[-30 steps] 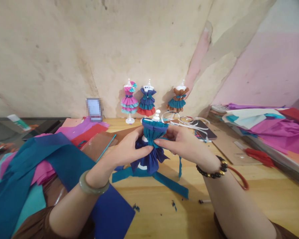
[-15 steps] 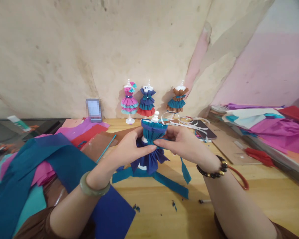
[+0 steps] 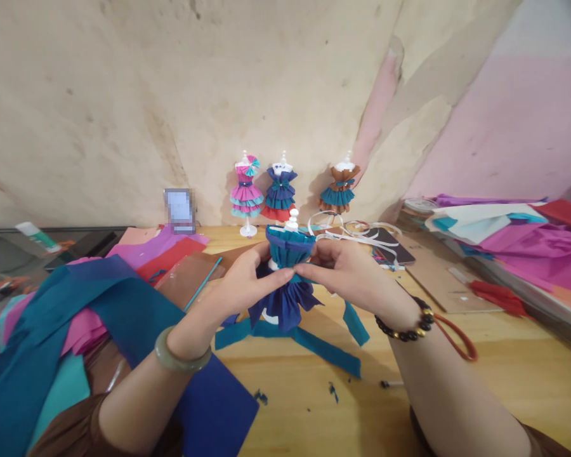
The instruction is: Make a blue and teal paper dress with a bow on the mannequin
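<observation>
A miniature white mannequin (image 3: 292, 220) stands at the middle of the table in a pleated crepe paper dress (image 3: 289, 252), with a teal bodice and a gathered dark blue skirt (image 3: 285, 308). From the left, my left hand (image 3: 247, 282) is closed round the dress, its thumb pressing the front of the waist. My right hand (image 3: 347, 270) grips the other side, and its thumb tip meets the left one there. The fingers behind the bodice are hidden. A teal paper strip (image 3: 330, 357) lies in front of the skirt, and a short teal end (image 3: 355, 325) hangs below my right hand.
Three dressed mannequins, pink (image 3: 246, 190), blue (image 3: 282, 184) and brown (image 3: 340, 190), stand along the wall. Teal paper (image 3: 99, 285) and other coloured sheets spread on the left. White ribbon (image 3: 361, 236) curls behind my right hand. A brown board (image 3: 447, 279) and more paper (image 3: 514, 247) lie right.
The mannequin's top has shifted slightly left and up. My left thumb has moved across the waist front to touch my right thumb.
</observation>
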Demonstrator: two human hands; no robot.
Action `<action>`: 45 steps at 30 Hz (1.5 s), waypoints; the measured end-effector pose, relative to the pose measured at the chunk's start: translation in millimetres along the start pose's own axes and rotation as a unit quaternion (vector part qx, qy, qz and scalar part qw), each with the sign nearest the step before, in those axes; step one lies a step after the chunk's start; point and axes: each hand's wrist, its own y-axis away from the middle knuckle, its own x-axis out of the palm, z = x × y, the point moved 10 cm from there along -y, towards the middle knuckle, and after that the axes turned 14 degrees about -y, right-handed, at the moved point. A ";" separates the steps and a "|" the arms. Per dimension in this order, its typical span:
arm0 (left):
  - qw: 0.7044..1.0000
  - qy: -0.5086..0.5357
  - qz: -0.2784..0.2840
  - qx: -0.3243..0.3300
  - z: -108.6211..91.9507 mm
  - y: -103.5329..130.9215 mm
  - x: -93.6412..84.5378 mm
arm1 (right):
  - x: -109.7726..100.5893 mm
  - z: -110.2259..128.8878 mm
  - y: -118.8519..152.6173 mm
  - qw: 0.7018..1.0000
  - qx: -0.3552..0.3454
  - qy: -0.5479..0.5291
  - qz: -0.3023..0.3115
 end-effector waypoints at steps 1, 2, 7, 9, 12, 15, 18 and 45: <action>1.000 0.012 0.004 0.000 0.3 -0.3 0.8 | -0.2 -0.3 0.6 1.000 0.004 0.001 0.005; 1.000 0.024 0.009 -0.001 0.5 -0.7 1.7 | -0.6 -0.6 1.2 1.000 0.009 0.003 0.009; 0.998 0.054 0.019 -0.018 2.4 -1.6 2.7 | -2.4 -0.1 4.9 0.999 0.023 0.006 0.027; 0.998 0.053 0.022 -0.031 4.4 -1.4 2.9 | 0.2 0.3 6.2 0.999 0.021 -0.015 0.039; 0.998 0.049 0.021 -0.030 3.8 -1.2 2.3 | 1.0 0.8 6.8 0.999 0.010 -0.027 0.037; 0.998 0.050 0.022 -0.018 0.9 -1.4 2.1 | 0.0 2.4 6.5 0.999 -0.007 -0.025 0.031; 0.998 0.058 0.027 -0.012 -1.3 -1.5 3.4 | 1.1 4.6 6.9 0.999 -0.017 -0.029 0.038; 0.999 -0.004 0.030 0.010 -11.6 -1.1 2.9 | 0.5 5.8 3.8 1.000 -0.007 -0.009 0.025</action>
